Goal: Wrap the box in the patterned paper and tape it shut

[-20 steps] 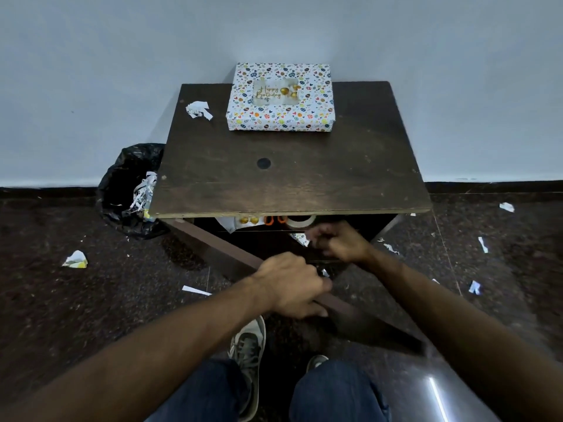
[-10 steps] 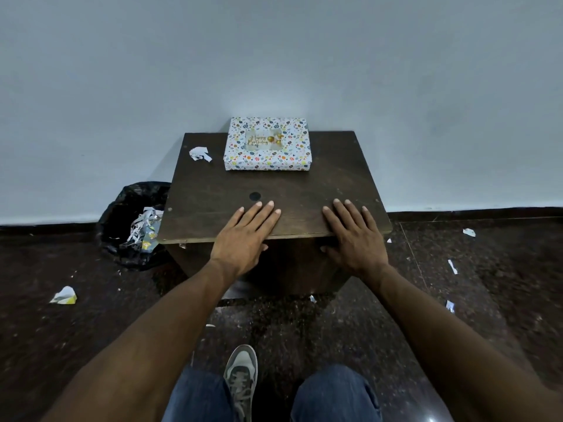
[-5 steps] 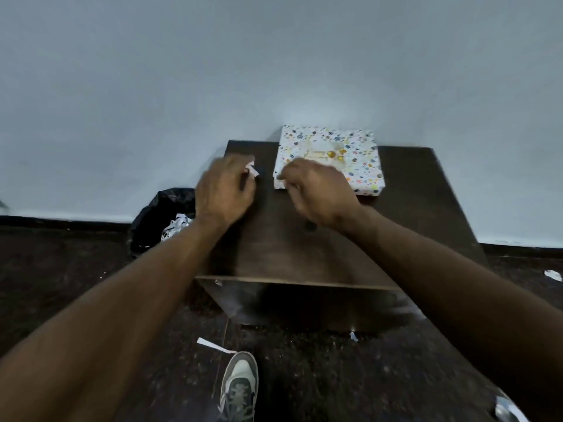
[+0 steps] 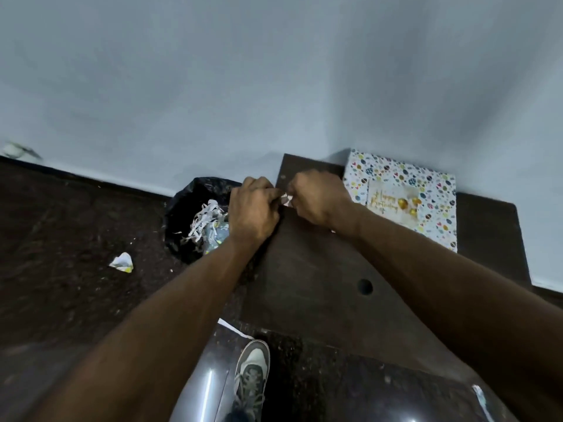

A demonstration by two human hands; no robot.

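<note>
Wrapped box done; hands tidying a paper scrap

The gift box (image 4: 405, 193) sits fully covered in patterned paper at the back of the dark wooden table (image 4: 320, 284), against the wall, so wrapping looks finished. The left hand (image 4: 253, 211) and right hand (image 4: 316, 196) both pinch a small crumpled paper scrap (image 4: 287, 198) beside the black bin (image 4: 182, 208); only clearing up seems left.
</note>
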